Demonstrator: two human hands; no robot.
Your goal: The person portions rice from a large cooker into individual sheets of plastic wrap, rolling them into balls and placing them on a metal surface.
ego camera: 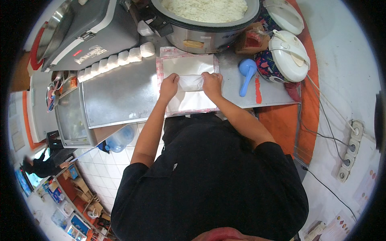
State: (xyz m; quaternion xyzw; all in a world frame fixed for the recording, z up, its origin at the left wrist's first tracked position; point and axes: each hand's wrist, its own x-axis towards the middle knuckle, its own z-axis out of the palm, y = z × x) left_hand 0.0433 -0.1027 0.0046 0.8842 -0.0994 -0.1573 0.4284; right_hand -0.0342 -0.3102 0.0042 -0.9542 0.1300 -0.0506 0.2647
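Between my two hands is a white paper-wrapped packet (190,82), held over a stack of white wrapping paper sheets (193,102) on the metal table. My left hand (169,87) grips its left end, and my right hand (212,85) pinches its right end. What is inside the packet is hidden. Beyond the paper stands a large cooker full of white rice (208,9). A row of several wrapped white packets (113,61) runs along the grey cooler box at the left. A blue scoop (248,76) lies right of my right hand.
The grey cooler box (84,33) takes up the back left. At the right are a rice cooker with a white lid (289,55) and an open cardboard box (251,40). Cables run to a wall power strip (349,150). A person (42,165) is far off at the left.
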